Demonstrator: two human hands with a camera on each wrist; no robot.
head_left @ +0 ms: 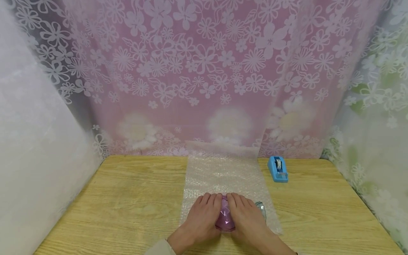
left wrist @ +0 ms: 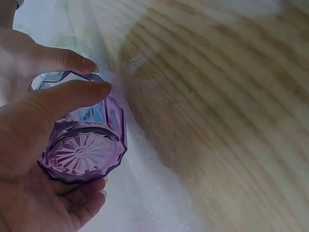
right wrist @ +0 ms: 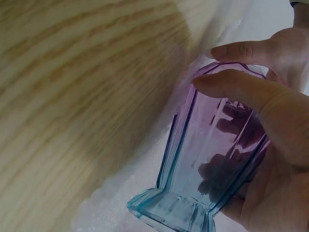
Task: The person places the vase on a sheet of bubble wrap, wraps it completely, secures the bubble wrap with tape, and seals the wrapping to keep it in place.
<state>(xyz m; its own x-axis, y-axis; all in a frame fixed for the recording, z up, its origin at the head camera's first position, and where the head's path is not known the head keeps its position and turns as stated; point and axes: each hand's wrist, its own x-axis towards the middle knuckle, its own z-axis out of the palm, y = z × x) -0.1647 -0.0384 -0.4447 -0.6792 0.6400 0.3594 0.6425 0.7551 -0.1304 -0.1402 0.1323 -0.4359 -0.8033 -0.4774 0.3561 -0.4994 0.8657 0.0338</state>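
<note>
A faceted glass [head_left: 225, 219], purple fading to blue at one end [head_left: 261, 209], lies on its side on a sheet of bubble wrap [head_left: 223, 173]. My left hand [head_left: 202, 216] and right hand [head_left: 246, 216] both lie over it, side by side, fingers pointing away from me. In the left wrist view the thumb [left wrist: 67, 96] and fingers curl round the glass [left wrist: 84, 150], whose star-cut purple end faces the camera. In the right wrist view the thumb [right wrist: 241, 89] and fingers wrap the glass [right wrist: 212, 145] above its blue end.
The bubble wrap runs from the near middle of the wooden table [head_left: 127, 191] to the flowered curtain [head_left: 204, 71] at the back. A blue tape dispenser [head_left: 278, 169] stands at the back right. Curtains close in both sides.
</note>
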